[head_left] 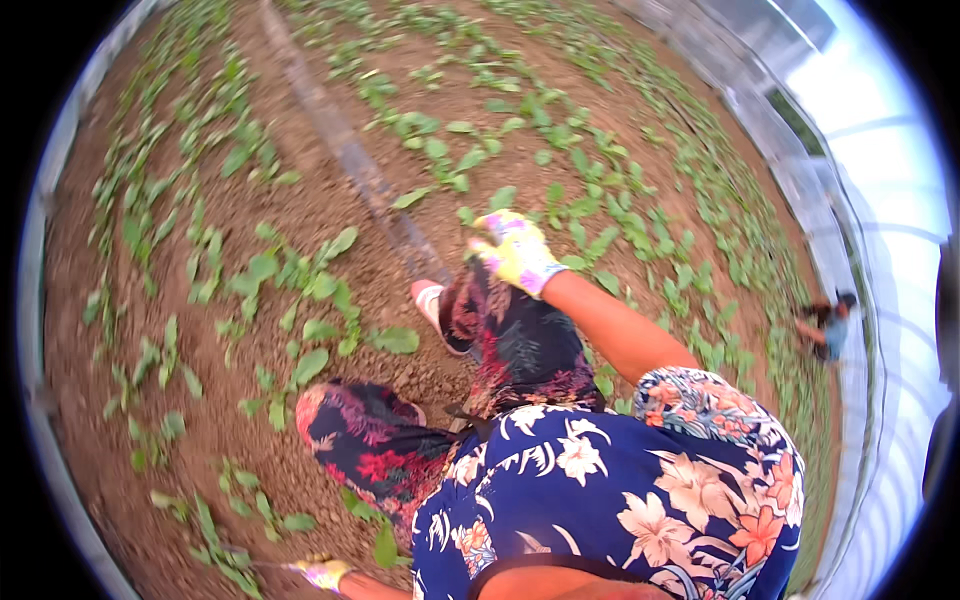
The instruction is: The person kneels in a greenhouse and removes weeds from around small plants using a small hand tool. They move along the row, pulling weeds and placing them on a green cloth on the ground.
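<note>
I see my right hand (515, 250), in a yellow glove, stretched out toward twelve o'clock, fingers curled narrow among small green seedlings (560, 215) in brown soil (330, 210); I cannot tell whether they pinch a leaf. My left hand (322, 573), gloved too, sits low at seven o'clock beside a leafy plant (225, 555), and its grip is too blurred to tell. A pale sandal (432, 305) shows just below the right hand. Another person (828, 325) crouches at three o'clock.
</note>
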`<move>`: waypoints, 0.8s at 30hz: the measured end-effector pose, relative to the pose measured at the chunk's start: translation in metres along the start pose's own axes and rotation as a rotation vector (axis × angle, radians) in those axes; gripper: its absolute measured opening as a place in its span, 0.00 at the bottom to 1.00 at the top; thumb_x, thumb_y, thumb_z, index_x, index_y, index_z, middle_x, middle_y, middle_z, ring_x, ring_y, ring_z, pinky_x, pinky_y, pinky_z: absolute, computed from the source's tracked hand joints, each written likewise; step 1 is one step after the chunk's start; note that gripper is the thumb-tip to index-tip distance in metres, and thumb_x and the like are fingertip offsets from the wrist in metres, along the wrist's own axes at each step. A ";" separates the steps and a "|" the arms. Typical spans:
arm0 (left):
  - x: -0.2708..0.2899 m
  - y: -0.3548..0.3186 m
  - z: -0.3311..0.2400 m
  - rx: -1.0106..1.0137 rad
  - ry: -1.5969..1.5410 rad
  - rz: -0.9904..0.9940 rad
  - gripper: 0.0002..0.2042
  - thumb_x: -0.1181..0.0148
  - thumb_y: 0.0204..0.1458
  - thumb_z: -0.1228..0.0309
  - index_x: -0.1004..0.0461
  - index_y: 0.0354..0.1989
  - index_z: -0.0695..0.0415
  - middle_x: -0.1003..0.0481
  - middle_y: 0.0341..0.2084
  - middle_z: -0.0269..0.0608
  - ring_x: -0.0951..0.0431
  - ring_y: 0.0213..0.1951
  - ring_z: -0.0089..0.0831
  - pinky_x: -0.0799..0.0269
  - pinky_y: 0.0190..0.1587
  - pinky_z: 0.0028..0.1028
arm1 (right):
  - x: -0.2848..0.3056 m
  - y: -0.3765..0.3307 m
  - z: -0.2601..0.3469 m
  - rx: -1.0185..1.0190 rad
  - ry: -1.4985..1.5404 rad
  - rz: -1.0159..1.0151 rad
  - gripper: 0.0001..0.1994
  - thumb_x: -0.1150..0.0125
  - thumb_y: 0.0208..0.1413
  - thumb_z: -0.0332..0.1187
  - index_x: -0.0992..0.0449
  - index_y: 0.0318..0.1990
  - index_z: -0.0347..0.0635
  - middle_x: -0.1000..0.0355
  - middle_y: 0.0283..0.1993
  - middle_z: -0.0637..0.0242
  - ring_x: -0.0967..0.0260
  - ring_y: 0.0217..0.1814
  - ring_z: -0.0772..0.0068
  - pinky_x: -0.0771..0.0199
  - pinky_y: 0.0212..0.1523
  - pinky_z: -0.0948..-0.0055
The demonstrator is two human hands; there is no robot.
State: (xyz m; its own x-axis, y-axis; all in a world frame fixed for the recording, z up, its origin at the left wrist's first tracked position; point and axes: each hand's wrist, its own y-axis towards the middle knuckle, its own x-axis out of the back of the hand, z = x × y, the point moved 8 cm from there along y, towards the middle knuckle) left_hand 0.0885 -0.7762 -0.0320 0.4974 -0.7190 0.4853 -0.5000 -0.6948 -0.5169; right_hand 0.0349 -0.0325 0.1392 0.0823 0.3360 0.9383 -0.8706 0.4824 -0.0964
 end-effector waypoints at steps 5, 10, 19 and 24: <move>-0.310 -0.155 -0.163 -0.394 -0.024 0.537 0.19 0.60 0.61 0.63 0.39 0.60 0.52 0.34 0.26 0.33 0.34 0.26 0.25 0.30 0.36 0.27 | 0.135 0.046 -0.125 -0.071 0.089 -0.169 0.19 0.47 0.52 0.46 0.26 0.42 0.40 0.31 0.43 0.51 0.33 0.48 0.50 0.34 0.48 0.55; -0.454 -0.286 -0.206 -0.520 -0.089 0.898 0.19 0.57 0.60 0.65 0.38 0.59 0.53 0.33 0.27 0.34 0.34 0.27 0.25 0.30 0.36 0.26 | 0.138 0.008 -0.184 -0.113 0.120 -0.161 0.18 0.48 0.54 0.45 0.26 0.41 0.38 0.30 0.41 0.53 0.32 0.46 0.49 0.32 0.45 0.54; -0.570 -0.414 -0.246 -0.438 -0.347 1.349 0.18 0.52 0.59 0.67 0.37 0.58 0.55 0.32 0.30 0.36 0.33 0.28 0.25 0.31 0.36 0.25 | 0.130 -0.006 -0.244 -0.129 0.115 -0.149 0.20 0.51 0.56 0.48 0.26 0.43 0.39 0.30 0.43 0.54 0.32 0.46 0.50 0.32 0.47 0.55; -0.608 -0.449 -0.228 -0.235 -0.506 1.666 0.18 0.50 0.58 0.69 0.36 0.57 0.56 0.31 0.31 0.37 0.32 0.29 0.25 0.31 0.36 0.24 | 0.120 -0.014 -0.262 -0.158 0.127 -0.170 0.20 0.50 0.55 0.47 0.25 0.42 0.39 0.30 0.41 0.54 0.31 0.46 0.50 0.32 0.46 0.55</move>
State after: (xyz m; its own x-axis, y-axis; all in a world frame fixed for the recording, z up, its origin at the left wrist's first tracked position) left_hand -0.1510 -0.0303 0.0661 -0.4757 -0.5597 -0.6785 -0.7202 0.6907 -0.0649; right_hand 0.1845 0.2133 0.1664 0.2899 0.3338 0.8970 -0.7537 0.6573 -0.0010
